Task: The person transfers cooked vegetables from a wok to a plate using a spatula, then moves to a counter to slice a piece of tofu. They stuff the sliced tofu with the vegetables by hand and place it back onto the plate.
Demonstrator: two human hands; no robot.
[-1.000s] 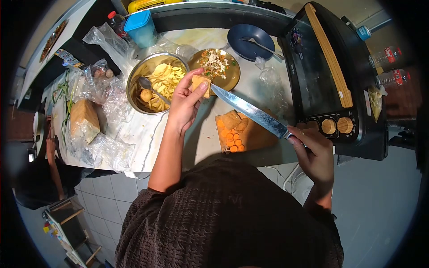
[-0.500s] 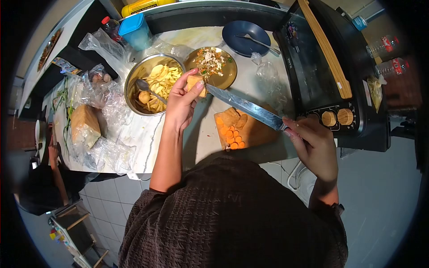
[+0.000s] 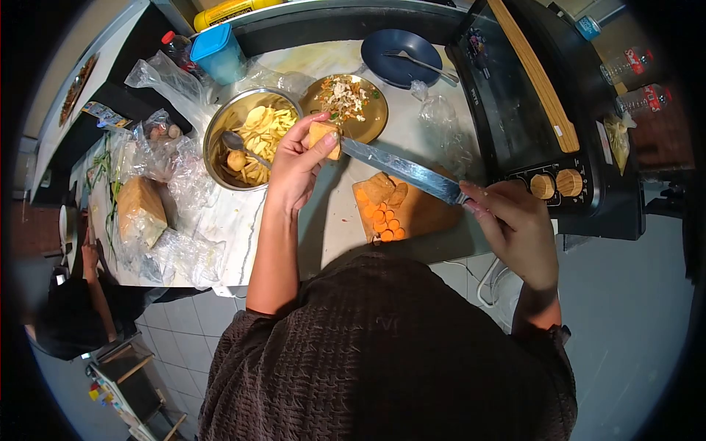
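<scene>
My left hand (image 3: 298, 162) is closed around a golden-brown block of fried tofu (image 3: 323, 138), raised above the counter. In my right hand (image 3: 511, 224) is the handle of a large kitchen knife (image 3: 401, 170). Its blade slants up to the left, and the tip meets the right side of the tofu; how deep it goes is hidden. Below the blade, a wooden cutting board (image 3: 434, 220) bears carrot slices (image 3: 384, 223) and more brown tofu pieces (image 3: 379, 189). Behind the tofu stands a plate (image 3: 377, 121) with a chopped, mixed filling (image 3: 344, 99).
A metal bowl (image 3: 209, 151) of cut potatoes with a spoon is on the left. At the back lies a dark blue plate (image 3: 375, 55) with a fork. A black oven (image 3: 515, 95) borders the right. Plastic bags (image 3: 195, 176) clutter the left; another person's arm (image 3: 95, 272) shows beyond.
The knife has shifted slightly left, so its tip now overlaps the tofu's side more closely. My left hand keeps the tofu in nearly the same place. The whole view has moved a little.
</scene>
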